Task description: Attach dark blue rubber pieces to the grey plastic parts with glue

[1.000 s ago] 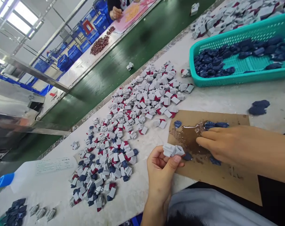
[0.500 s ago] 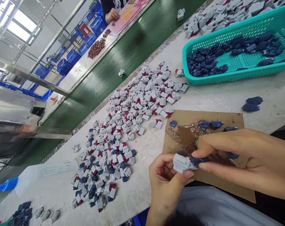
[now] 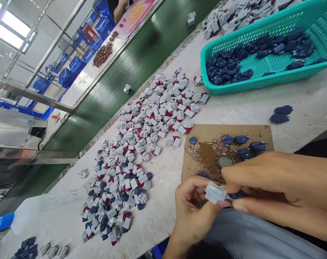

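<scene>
My left hand (image 3: 191,212) pinches a small grey plastic part (image 3: 216,193) at the table's near edge. My right hand (image 3: 282,192) is closed on a dark blue piece (image 3: 236,195) and presses it against the grey part's end. Just beyond the hands lies a brown cardboard sheet (image 3: 203,131) with a wet glue patch (image 3: 208,156), a small round cap (image 3: 225,160) and a few blue pieces (image 3: 241,139) on it.
Grey-and-red parts (image 3: 163,108) lie spread over the white table, with assembled grey-blue ones (image 3: 117,201) nearer left. A teal basket (image 3: 260,81) of blue pieces stands far right. A green conveyor belt (image 3: 131,68) runs along the far edge. Another person's hand (image 3: 120,5) works beyond.
My right hand left the glue patch with a blue piece and met the grey part in my left hand. Both hands have come nearer to me, uncovering the cap.
</scene>
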`<act>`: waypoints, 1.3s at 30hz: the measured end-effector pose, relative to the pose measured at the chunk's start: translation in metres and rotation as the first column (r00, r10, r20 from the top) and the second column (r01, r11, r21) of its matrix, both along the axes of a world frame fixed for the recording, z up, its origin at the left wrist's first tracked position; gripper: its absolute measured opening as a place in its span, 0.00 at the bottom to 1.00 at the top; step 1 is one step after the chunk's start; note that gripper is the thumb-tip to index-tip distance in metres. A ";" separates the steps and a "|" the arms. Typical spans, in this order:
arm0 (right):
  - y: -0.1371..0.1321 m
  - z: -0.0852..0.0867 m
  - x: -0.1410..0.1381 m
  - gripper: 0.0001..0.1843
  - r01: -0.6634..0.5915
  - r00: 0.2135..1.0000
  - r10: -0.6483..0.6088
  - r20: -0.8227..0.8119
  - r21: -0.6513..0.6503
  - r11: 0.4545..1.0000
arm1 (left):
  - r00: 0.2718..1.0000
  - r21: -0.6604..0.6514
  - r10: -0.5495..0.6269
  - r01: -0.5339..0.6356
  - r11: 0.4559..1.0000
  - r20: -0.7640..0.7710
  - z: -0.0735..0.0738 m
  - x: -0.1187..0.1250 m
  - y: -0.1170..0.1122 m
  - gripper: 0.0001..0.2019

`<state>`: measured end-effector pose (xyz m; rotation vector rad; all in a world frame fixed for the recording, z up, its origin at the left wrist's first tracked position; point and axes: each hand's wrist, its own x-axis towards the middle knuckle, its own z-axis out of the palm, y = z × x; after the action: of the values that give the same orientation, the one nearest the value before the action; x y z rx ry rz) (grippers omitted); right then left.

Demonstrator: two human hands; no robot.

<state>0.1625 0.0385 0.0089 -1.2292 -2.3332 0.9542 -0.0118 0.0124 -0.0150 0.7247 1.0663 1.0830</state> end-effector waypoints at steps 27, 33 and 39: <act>0.056 0.009 -0.049 0.28 0.055 0.663 -0.489 -0.567 -0.615 0.787 | 0.783 0.305 0.034 0.201 0.931 -0.621 0.012 0.000 0.008 0.18; 0.044 0.014 -0.078 0.32 -0.198 0.587 -0.585 -0.559 -0.801 0.566 | 0.706 0.526 0.282 0.150 0.837 -0.650 0.000 0.015 0.006 0.19; 0.039 0.004 -0.091 0.34 -0.203 0.546 -0.544 -0.637 -0.730 0.652 | 0.644 0.539 0.319 0.175 0.824 -0.696 -0.002 0.008 0.000 0.20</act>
<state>0.0719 0.0774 0.0127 -0.8683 -0.9762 1.9827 -0.0039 0.0123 -0.0171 1.7702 1.5105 1.2019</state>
